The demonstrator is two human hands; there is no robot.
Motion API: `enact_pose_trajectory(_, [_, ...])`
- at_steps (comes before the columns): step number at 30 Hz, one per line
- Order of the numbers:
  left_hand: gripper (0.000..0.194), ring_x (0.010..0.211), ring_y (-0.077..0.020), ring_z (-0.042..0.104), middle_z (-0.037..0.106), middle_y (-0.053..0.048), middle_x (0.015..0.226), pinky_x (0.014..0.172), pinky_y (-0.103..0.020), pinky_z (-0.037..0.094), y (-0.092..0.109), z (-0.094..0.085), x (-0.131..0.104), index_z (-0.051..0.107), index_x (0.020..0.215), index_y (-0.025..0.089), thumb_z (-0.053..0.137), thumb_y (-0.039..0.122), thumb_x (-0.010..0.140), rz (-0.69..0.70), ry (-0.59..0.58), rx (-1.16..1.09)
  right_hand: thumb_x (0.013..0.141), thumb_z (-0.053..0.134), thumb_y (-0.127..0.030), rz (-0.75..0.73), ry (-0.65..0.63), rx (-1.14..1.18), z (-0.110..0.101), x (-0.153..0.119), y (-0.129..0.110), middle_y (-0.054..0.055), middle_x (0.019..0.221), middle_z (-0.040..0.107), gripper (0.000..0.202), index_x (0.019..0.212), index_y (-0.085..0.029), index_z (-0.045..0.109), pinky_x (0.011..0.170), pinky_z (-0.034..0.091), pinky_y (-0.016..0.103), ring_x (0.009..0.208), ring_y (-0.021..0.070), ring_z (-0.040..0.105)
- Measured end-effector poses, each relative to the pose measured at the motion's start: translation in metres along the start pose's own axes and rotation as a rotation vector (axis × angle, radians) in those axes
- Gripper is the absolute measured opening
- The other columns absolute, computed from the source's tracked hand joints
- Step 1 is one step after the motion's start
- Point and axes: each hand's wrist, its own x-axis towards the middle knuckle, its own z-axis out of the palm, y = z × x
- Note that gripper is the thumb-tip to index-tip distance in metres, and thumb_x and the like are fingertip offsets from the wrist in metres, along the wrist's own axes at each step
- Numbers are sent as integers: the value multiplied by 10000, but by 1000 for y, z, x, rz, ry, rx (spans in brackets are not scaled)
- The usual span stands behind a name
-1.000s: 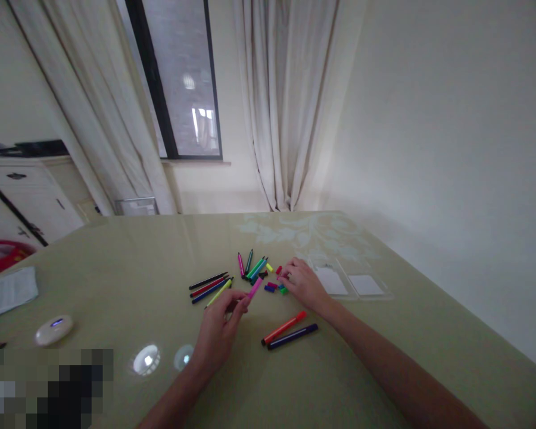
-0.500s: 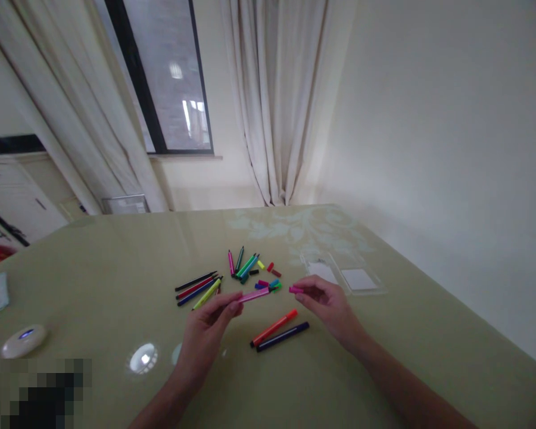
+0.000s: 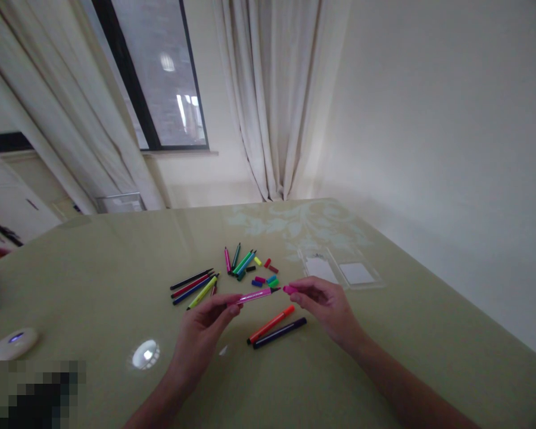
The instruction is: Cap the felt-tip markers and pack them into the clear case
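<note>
Two bare hands meet above the pale green, glossy table, each pinching half of a pair. From 7 o'clock, the left forearm slants up to the left hand, whose thumb, on the near side, and index finger close on the rear of a slim pink plastic marker. Its remaining fingers curl in, partly hidden. The marker lies nearly level, its dark tip aimed at 3 o'clock, slightly raised.

The right forearm reaches in from about 4 o'clock, the wrist fairly straight. The right hand bends its fingers towards 9 o'clock, thumb and forefinger nearly shut on a short pink plastic cap. Cap and tip sit just apart, roughly in line.

Around the pink marker, a capped orange-red marker and a capped dark navy marker lie side by side at 5 o'clock. A yellow-green marker rests at 9 o'clock beside black, red and blue pens. Uncapped green, blue and pink markers bunch at 11 o'clock, with small coloured loose caps scattered around 12 to 1 o'clock. An open clear plastic case with white inserts lies flat at 2 o'clock.
</note>
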Motion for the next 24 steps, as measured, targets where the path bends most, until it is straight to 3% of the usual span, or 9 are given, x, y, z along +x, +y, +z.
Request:
enact_pose_trajectory(6, [393, 932, -258, 794, 833, -89, 1018, 853, -371, 669, 2, 1, -2, 820, 1006, 210, 842, 520, 766, -21, -3, 24, 848, 835, -432, -5, -15, -34, -1, 0, 3, 95, 1009, 833, 292, 1059, -231, 830, 856, 660, 384, 922, 245, 791])
enact_pose_trajectory(15, [339, 933, -246, 797, 834, -82, 1021, 862, -357, 670, -3, 0, 0, 819, 1017, 211, 837, 464, 792, 0, -23, 16, 837, 850, -411, -10, -36, -1, 0, 0, -2, 83, 994, 838, 262, 1037, -243, 836, 861, 649, 366, 930, 240, 792])
enact_pose_trajectory(24, [246, 912, -242, 799, 835, -65, 986, 839, -340, 678, -4, 2, -3, 838, 1000, 234, 816, 403, 823, 79, -67, 65, 912, 776, -433, -130, -102, -227, 0, -3, -8, 78, 949, 822, 232, 1055, -264, 843, 750, 606, 324, 844, 215, 753])
